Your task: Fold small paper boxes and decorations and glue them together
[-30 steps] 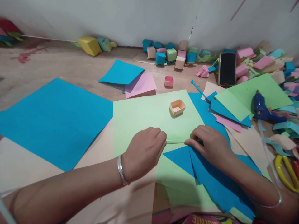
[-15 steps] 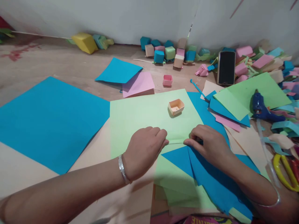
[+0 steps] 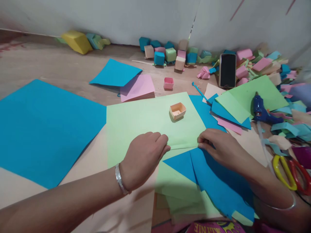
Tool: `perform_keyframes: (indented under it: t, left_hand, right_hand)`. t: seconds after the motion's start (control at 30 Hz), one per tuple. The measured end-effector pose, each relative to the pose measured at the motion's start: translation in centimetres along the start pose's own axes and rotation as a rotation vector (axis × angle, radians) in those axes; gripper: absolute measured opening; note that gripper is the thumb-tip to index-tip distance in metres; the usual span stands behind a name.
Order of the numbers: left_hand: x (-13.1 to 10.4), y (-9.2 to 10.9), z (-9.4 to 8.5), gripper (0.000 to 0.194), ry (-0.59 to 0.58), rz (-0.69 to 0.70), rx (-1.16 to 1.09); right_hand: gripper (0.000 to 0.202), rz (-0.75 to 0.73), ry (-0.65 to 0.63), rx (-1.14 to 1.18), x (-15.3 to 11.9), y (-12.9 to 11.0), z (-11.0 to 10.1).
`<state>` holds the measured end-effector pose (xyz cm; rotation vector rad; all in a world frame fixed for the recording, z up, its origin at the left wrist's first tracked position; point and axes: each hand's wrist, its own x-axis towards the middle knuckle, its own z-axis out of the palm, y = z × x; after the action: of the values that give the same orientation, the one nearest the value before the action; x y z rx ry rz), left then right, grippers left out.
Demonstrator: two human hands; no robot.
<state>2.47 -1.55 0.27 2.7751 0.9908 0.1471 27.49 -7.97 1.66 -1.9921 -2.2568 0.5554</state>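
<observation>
A pale green sheet of paper [image 3: 141,119] lies in front of me, its near edge turned up in a narrow fold. My left hand [image 3: 147,158] is closed at that edge, fingers curled and thumb pressed to the paper. At the right end of the same edge, my right hand [image 3: 218,145] pinches the fold between thumb and fingers. On the sheet, beyond both hands, rests a small open peach paper box [image 3: 178,110]. Blue paper [image 3: 218,174] lies beneath my right hand and forearm.
A large blue sheet [image 3: 53,129] covers the left. Farther back stand a pink paper box [image 3: 168,83], several paper cubes [image 3: 159,58] and a phone [image 3: 227,70]. On the right are a blue glue gun [image 3: 261,108], scissors [image 3: 285,171] and paper scraps.
My right hand has slid rightward along the folded edge to the sheet's corner. My left hand keeps its place on the paper. The whole view has shifted slightly.
</observation>
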Motion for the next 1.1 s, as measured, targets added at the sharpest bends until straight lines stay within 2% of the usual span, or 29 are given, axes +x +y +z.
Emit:
perform_keyframes:
  t: [0.3,0.53,0.8,1.03,1.1]
  left_hand:
    - [0.01,-0.05,-0.1,0.024,0.007,0.007,-0.006]
    - [-0.03,-0.05,-0.08,0.026,0.009,0.005,-0.01]
    - [-0.05,-0.08,-0.09,0.025,0.003,0.003,-0.012]
    - [0.0,0.01,-0.22,0.027,-0.018,-0.015,-0.018]
    - [0.01,0.04,-0.28,0.027,-0.03,-0.017,-0.018]
  right_hand:
    - [0.018,-0.03,-0.016,0.066,0.1,0.52,-0.7]
    - [0.019,0.065,-0.016,-0.033,0.43,0.13,-0.24]
    - [0.017,0.067,-0.022,-0.123,0.26,0.35,0.05]
    - [0.009,0.03,0.002,-0.18,0.06,0.76,-0.46]
    - [0.009,-0.054,0.025,-0.229,-0.01,0.38,-0.5]
